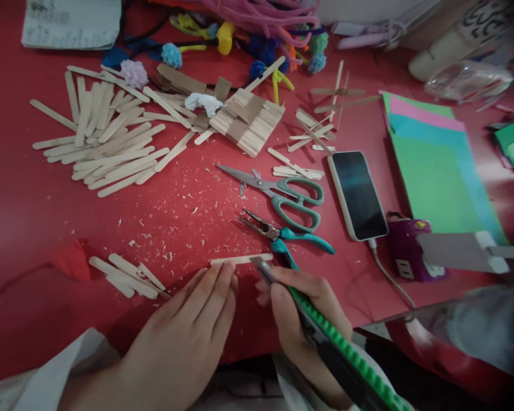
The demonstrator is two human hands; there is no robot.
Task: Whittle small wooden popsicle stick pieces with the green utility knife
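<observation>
A single wooden craft stick point(245, 259) lies flat near the front of the red table. Pressing on its left end are the fingertips of my left hand point(192, 319), with the fingers held together. My right hand point(310, 314) is closed around a green and black utility knife point(329, 337), whose blade end meets the stick near its right end. Just beyond lie teal-handled pliers point(278, 233) with jaws apart, and grey-green scissors point(278, 191). Several short cut sticks point(126, 277) rest left of my left hand. Wood shavings are scattered over the table.
A large pile of craft sticks point(107, 137) spreads at the back left, beside a taped stick bundle point(248, 120). On the right are a phone point(357, 194) with a cable, a purple box point(411, 251) and coloured paper point(437, 171). Pipe cleaners point(261, 17) lie at the back.
</observation>
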